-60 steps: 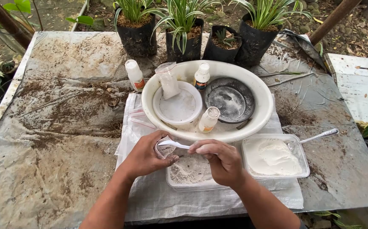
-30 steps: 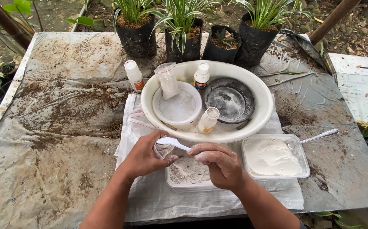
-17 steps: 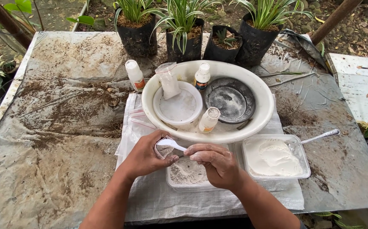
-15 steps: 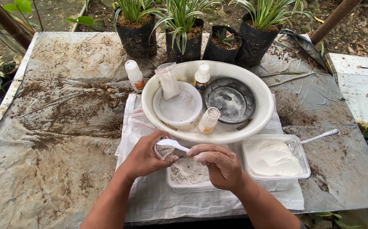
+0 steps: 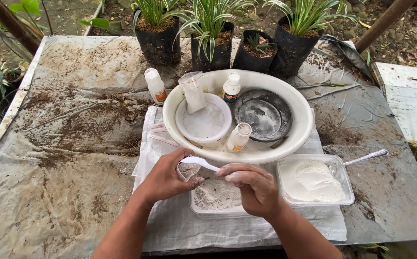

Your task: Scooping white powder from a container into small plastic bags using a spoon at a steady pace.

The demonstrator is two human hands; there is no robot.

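A small clear bag [image 5: 187,170] is pinched open by the left hand [image 5: 167,178] over the tray of grey powder [image 5: 214,196]; a white spoon [image 5: 199,163] is gripped by the right hand [image 5: 252,187] — tipped at the bag's mouth. Some powder already inside — filling judged partway, sealing undone.

Soil-smeared grey table [image 5: 74,158], white sack [image 5: 170,230], potted plants [image 5: 208,38], white bottle [image 5: 155,86]
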